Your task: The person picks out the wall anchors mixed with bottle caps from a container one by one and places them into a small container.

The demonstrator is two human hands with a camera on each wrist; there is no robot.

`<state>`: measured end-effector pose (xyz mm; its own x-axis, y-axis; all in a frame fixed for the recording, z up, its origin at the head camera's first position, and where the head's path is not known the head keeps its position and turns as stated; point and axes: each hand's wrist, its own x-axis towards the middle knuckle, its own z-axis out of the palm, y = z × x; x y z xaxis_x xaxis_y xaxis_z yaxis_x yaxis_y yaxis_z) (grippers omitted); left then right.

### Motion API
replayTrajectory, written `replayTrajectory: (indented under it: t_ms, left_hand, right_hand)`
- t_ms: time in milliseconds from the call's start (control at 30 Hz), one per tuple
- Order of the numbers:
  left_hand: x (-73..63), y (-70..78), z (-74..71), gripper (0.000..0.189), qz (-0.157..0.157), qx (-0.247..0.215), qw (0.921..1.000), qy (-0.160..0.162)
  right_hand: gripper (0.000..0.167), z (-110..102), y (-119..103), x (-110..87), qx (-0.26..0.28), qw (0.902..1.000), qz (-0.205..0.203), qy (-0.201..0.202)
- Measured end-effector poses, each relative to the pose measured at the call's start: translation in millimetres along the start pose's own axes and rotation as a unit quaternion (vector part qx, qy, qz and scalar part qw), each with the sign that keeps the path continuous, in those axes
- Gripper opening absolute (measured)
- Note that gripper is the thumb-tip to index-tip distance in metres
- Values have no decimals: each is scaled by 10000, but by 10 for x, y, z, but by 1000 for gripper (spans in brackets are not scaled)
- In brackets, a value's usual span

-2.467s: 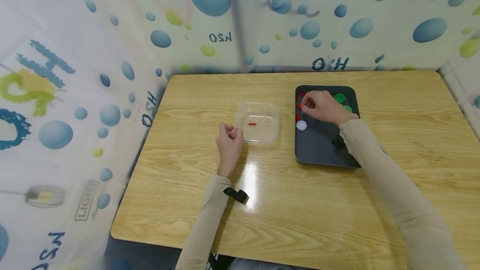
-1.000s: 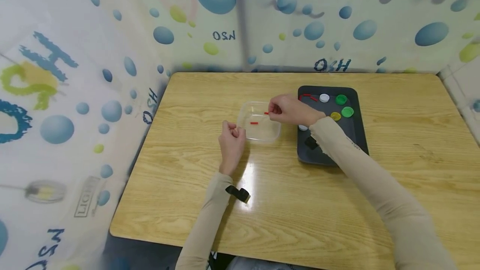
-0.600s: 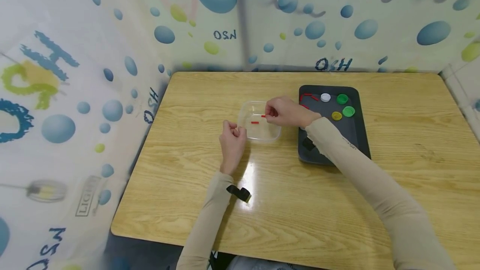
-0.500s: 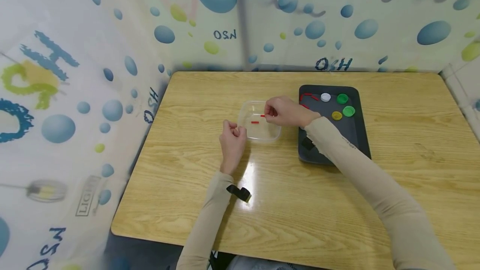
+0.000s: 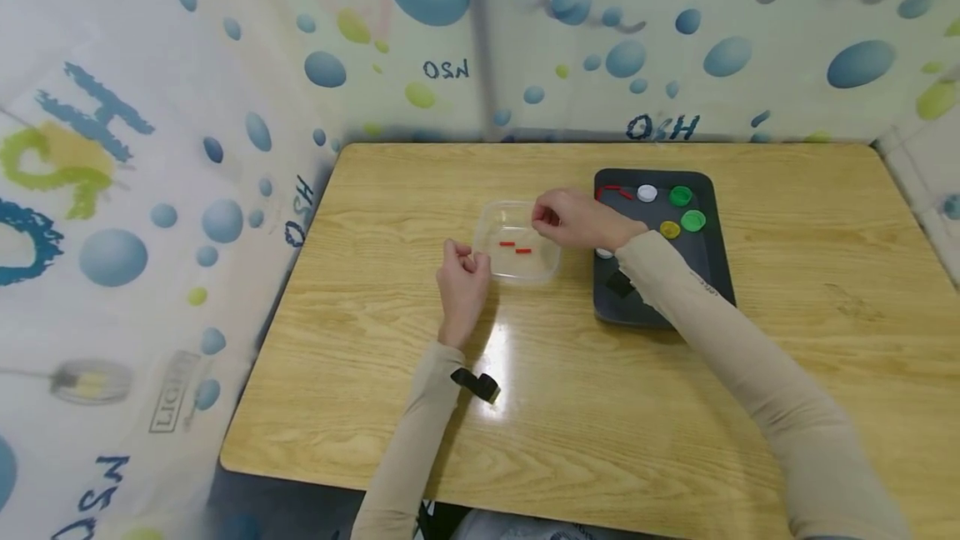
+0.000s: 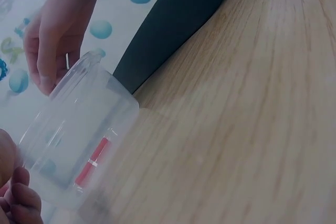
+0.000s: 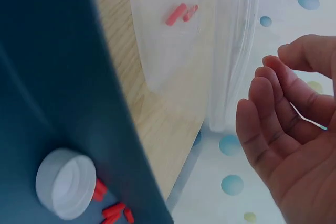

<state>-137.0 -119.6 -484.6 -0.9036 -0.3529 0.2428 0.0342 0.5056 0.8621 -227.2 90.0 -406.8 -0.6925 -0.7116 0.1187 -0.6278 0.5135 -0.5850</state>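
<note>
A clear plastic container (image 5: 517, 278) stands on the table with two short red sticks (image 5: 523, 251) lying on its bottom. At its left side my left hand (image 5: 462, 294) pinches the rim between thumb and fingers. Over the container's right edge hovers my right hand (image 5: 581, 219); in the right wrist view its fingers (image 7: 262, 114) are loosely bent with nothing between them. More red sticks (image 7: 113, 211) lie beside a white bottle cap (image 7: 65, 184) in the dark tray (image 5: 697, 265), partly under the right arm in the head view.
The tray also bears two green caps (image 5: 692, 221), a yellow cap (image 5: 670, 229) and another white cap (image 5: 647, 193) near its far end. A patterned wall covering (image 5: 420, 107) rises behind and left of the wooden table (image 5: 600, 423).
The right hand came from the tray to the container with a red stick and let it go there; a second stick now lies inside. The left hand has stayed at the rim.
</note>
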Motion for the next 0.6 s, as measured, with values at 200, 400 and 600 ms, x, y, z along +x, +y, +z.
replayTrajectory:
  t_ms: [200, 400, 600]
  left_hand:
    - [-1, 11, 5, 12, -7, 0, 10000, 49]
    - [-4, 25, 8, 12, -14, 32, 10000, 40]
    - [-6, 17, 16, 12, -62, 11, 10000, 50]
  right_hand:
    - [9, -44, 58, -57, -53, 10000, 19, 37]
    - [9, -60, 117, -109, -54, 9998, 180, 63]
    - [10, -142, 164, -208, 23, 9995, 204, 251]
